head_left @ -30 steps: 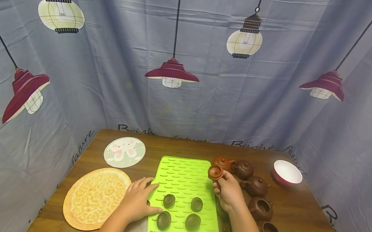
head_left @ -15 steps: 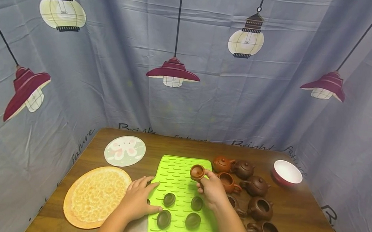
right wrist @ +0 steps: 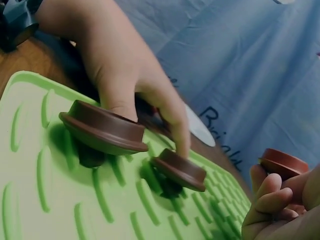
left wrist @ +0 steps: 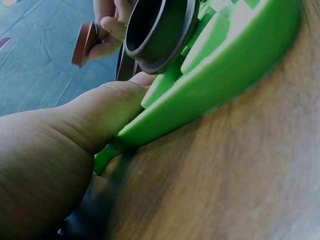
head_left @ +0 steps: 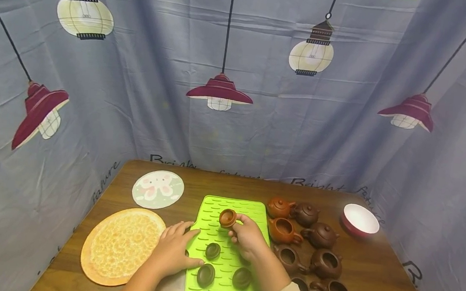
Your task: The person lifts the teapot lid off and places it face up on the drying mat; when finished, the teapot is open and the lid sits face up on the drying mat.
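Orange-brown lid [head_left: 228,218]: up off the green mat [head_left: 214,209], over its far half; hollow underside facing up and tipped toward the head camera. It is round, so there is no long axis to line up; the tilt of its rim is what counts.
Right hand [head_left: 247,238]: grip pinching the orange-brown lid by its right edge — the lid sits just beyond the fingertips, on their left side.
Left hand [head_left: 172,247]: grip spread, pinching nothing; thumb lying over the mat's left edge, just beside the near-left dark lid [head_left: 205,275]. Whether thumb and lid touch, I cannot tell.
Key relation: the held lid lies beyond the far-left dark lid [head_left: 212,251] and a little to its right, so I judge lateral spacing from that lid matters most. The right hand is nearer; the left hand is apart from it.
Other dark lids: a near-right dark lid [head_left: 241,278] rests on the mat; a fourth is mostly hidden by the right hand. The right wrist view shows two upside down, rims up, knobs below.
Orange-brown open teapot [head_left: 283,230]: on the desk [head_left: 196,181], just right of the mat — mouth uncovered, its colour close to the held lid's.
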### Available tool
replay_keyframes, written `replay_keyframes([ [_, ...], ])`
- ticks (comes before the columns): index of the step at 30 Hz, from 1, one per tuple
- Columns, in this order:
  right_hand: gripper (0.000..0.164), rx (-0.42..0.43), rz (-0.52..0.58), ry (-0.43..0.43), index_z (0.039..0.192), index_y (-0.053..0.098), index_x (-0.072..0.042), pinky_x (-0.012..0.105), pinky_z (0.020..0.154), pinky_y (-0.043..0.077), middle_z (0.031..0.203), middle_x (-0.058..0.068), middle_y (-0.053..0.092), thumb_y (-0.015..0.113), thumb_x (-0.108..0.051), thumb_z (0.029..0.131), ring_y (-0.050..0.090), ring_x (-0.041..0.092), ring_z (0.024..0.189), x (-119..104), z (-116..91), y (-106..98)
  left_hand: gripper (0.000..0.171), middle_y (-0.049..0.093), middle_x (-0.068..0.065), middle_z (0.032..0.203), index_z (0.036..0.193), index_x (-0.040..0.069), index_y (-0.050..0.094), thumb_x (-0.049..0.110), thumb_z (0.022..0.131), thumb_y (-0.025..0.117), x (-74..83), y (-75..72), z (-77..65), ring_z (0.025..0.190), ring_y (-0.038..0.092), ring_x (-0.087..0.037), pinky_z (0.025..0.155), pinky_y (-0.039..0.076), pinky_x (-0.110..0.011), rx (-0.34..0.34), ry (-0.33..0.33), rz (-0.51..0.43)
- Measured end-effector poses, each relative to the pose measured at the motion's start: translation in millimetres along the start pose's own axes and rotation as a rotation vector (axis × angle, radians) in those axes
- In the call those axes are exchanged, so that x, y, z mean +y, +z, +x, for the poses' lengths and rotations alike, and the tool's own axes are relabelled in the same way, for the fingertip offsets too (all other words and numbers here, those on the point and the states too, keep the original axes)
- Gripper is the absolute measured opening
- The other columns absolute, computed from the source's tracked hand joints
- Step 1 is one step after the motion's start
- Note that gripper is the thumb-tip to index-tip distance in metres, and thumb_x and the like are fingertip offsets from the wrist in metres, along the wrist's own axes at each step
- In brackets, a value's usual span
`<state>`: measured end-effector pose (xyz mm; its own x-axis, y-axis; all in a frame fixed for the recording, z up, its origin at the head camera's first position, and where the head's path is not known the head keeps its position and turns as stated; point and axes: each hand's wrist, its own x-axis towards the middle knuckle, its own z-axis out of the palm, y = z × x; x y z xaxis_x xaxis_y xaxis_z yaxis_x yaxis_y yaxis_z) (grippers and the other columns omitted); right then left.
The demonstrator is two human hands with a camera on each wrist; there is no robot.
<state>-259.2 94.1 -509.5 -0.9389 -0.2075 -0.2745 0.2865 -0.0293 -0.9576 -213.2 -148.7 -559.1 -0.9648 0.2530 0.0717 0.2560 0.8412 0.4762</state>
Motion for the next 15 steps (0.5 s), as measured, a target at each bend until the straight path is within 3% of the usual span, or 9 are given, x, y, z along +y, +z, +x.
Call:
replay_keyframes([
  [7, 0.030, -0.023, -0.003, 0.016, 0.134, 0.057, -0.001, 0.012, 0.056, 0.043, 0.102, 0.009, 0.067, 0.059, -0.011, 0.106, 0.053, 0.006, 0.073, 6, 5, 6, 0.096, 0.040, -0.010, 0.165, 0.150, 0.020, 0.058, 0.075, 0.074, 0.080, 1.1, 0.0, 0.3, 0.154, 0.030, -0.043, 0.123, 0.020, -0.070, -0.006, 0.004, -0.003],
  [15, 0.026, -0.046, -0.098, 0.055, 0.131, 0.058, 0.002, 0.014, 0.059, 0.046, 0.098, 0.009, 0.063, 0.055, -0.007, 0.106, 0.055, 0.008, 0.072, 8, 7, 16, 0.096, 0.040, -0.009, 0.165, 0.150, 0.021, 0.058, 0.075, 0.074, 0.080, 0.7, 0.5, 0.7, 0.154, 0.031, -0.042, 0.124, 0.021, -0.069, -0.001, 0.000, 0.008],
])
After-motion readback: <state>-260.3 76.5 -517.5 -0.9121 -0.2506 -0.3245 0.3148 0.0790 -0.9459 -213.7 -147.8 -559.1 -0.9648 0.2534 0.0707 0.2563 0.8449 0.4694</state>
